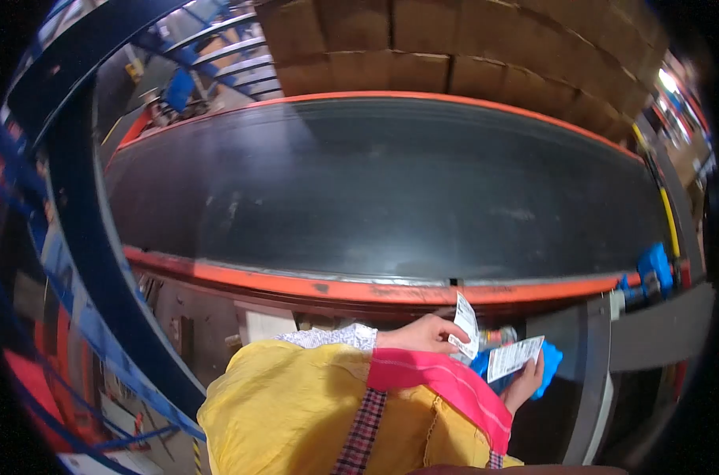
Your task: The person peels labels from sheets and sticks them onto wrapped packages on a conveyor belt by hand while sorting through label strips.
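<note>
In front of my body, my left hand (429,333) pinches a white printed label (466,324), its long side tipped upward. To the right, my right hand (525,385) has its fingers closed on a second white printed label (513,359), which shows lines of dark print and lies nearly flat. Behind this second label a bright blue plastic-looking item (550,369) shows; I cannot tell whether my right hand also holds it. Between the two labels is a small shiny object (498,336), mostly hidden and too unclear to name.
A wide black conveyor belt (391,190) with orange side rails (335,285) runs across ahead. Brown cardboard boxes (423,71) are stacked along its far side. A dark blue metal frame (78,174) rises at left. A blue fixture (654,269) sits at the belt's right end.
</note>
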Available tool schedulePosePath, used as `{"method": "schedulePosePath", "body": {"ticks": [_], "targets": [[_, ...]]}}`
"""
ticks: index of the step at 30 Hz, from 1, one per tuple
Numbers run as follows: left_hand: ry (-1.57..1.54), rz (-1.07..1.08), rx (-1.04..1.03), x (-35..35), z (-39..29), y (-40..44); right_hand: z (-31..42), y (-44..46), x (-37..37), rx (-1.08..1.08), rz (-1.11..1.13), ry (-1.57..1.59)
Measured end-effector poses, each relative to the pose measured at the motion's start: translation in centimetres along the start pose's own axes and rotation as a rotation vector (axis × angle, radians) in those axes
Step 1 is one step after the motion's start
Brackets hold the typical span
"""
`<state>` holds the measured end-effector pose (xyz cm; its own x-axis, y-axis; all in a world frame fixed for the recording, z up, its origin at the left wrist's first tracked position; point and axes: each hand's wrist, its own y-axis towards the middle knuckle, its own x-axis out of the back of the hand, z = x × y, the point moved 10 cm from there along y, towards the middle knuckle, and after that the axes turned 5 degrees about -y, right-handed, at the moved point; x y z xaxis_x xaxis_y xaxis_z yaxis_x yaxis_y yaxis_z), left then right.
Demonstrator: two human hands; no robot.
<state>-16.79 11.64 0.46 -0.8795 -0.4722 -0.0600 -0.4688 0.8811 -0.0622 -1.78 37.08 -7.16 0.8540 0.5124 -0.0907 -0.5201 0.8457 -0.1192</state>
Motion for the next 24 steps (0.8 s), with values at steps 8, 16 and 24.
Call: {"method": "schedulePosePath", "body": {"ticks": [8, 16, 24], "targets": [[-0.117, -0.192, -0.044, 2.6, -0.3, -4.6, -0.5, 1.6, -7.0, -0.019, 0.205, 0.005], [-0.359, -0.425, 0.132, 3.6, 0.1, -11.1, 3.7, -0.1, -13.4, 0.149, 0.304, -0.248], [-0.201, -0.43, -0.004, 3.9, 2.2, -10.6, 4.7, -3.6, -12.9, 0.129, 0.317, -0.056]]}}
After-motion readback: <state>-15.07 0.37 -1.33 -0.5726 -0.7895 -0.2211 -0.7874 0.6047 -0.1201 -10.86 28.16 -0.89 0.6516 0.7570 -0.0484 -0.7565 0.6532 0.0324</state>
